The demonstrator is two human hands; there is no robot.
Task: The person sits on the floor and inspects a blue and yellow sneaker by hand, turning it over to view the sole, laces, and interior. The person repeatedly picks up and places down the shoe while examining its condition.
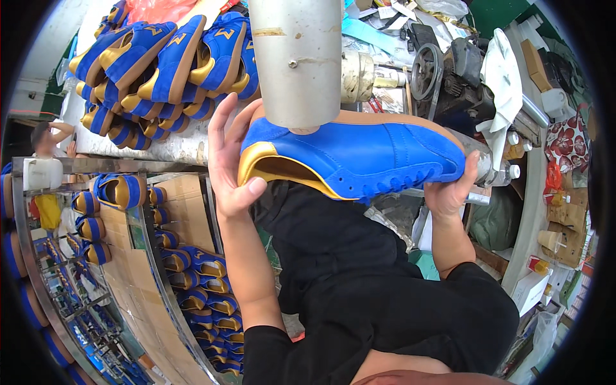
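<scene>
Now a blue shoe [385,151], gold at the heel and tan-soled, is being held sideways below a grey post [296,64], its heel gripped by the left hand [232,157], its toe by the right hand [451,190]. Far left, a bare bench edge [183,151] is seen; near left, shoes are held on a cardboard-lined rack [128,276].

L grip [224,165] & R grip [450,195] hold shoe [369,153].

Left hand [226,168] upright, right hand [450,194] curled, both gripping.
</scene>
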